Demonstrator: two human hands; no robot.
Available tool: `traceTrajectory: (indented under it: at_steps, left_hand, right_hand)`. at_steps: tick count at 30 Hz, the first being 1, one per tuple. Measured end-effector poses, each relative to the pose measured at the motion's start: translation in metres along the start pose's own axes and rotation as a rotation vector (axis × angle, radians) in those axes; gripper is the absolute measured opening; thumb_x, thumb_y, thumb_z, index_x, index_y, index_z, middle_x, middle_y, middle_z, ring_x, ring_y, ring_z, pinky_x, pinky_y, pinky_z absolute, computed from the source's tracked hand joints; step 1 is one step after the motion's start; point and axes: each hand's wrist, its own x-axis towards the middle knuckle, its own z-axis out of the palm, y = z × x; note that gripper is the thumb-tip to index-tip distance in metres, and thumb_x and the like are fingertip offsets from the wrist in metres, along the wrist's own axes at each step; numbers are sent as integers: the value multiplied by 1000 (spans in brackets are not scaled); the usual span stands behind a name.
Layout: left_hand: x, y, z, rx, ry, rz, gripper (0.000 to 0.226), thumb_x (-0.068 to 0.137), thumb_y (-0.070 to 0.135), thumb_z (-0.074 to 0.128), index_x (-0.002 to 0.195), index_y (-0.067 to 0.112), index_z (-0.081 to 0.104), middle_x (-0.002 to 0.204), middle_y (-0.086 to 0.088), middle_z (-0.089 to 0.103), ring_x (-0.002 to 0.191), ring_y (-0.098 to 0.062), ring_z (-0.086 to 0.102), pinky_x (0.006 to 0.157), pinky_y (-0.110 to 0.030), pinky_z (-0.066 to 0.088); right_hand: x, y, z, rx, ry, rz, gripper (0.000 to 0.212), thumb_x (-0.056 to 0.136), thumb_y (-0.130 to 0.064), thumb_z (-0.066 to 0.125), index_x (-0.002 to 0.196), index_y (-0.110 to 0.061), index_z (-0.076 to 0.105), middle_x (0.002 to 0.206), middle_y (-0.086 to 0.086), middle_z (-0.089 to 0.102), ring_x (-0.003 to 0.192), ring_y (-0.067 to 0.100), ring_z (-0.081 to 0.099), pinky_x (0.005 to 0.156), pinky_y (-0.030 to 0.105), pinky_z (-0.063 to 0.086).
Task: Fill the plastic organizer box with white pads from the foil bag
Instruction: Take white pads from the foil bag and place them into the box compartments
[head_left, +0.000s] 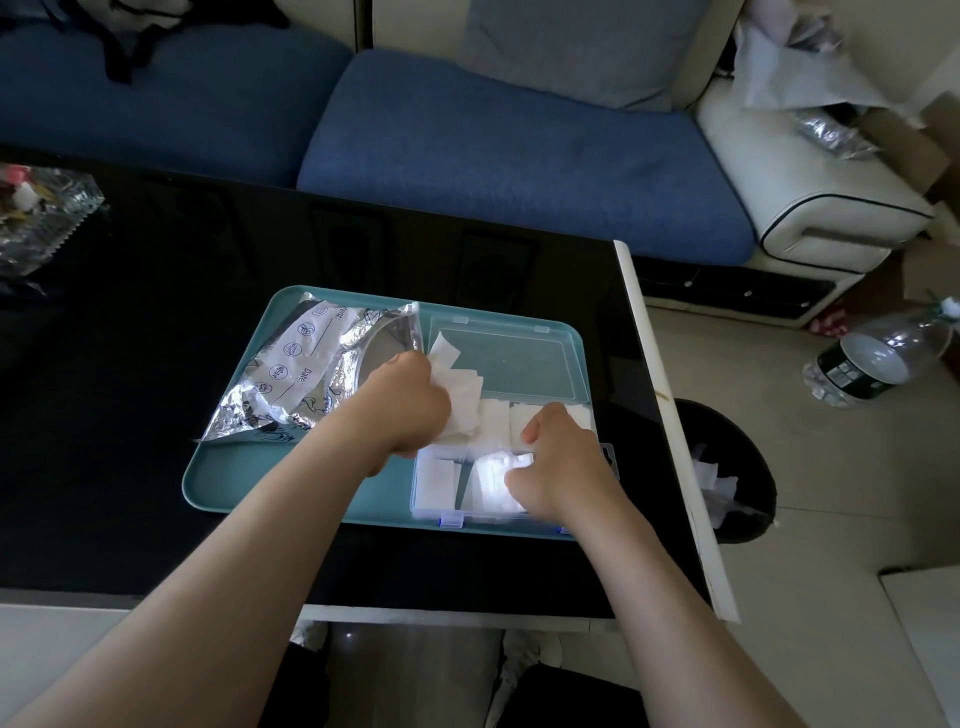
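Note:
A clear plastic organizer box (422, 499) lies open on a teal tray (291, 483), its lid (511, 364) folded back. White pads (436, 483) fill several compartments. My left hand (410, 405) grips a bunch of white pads (462, 395) just above the box's back-left part. My right hand (561, 467) has its fingers curled onto pads (493, 480) in a front compartment. The crumpled foil bag (311, 369) lies open on the tray's left half, next to my left hand.
The tray sits on a black glass table (130, 415) with a white right edge. A glass dish (41, 208) stands far left. Beyond are a blue sofa (493, 156), a black bin (732, 467) and a plastic bottle (878, 358) on the floor.

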Motion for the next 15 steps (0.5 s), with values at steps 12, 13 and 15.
traceTrajectory:
  at_steps: [12, 13, 15]
  left_hand:
    - [1, -1, 0, 58, -20, 4, 27, 103, 13, 40, 129, 9, 46, 120, -11, 50, 99, -40, 67, 90, -58, 61]
    - [2, -2, 0, 53, -21, 5, 25, 103, 12, 40, 127, 8, 46, 119, -11, 50, 99, -40, 66, 91, -57, 61]
    - [3, -2, 1, 51, -20, 8, 20, 103, 12, 40, 123, 9, 44, 116, -11, 49, 101, -41, 65, 90, -54, 61]
  right_hand:
    - [10, 5, 10, 120, 4, 98, 19, 91, -7, 67, 98, -22, 57, 92, -6, 52, 89, 19, 56, 64, 23, 42]
    - [8, 6, 11, 81, 24, 68, 20, 93, -9, 68, 101, -22, 57, 97, -6, 53, 89, 17, 54, 60, 22, 40]
    - [6, 6, 16, 11, 77, 2, 17, 94, -12, 69, 105, -20, 58, 109, -2, 57, 90, 17, 53, 56, 18, 34]
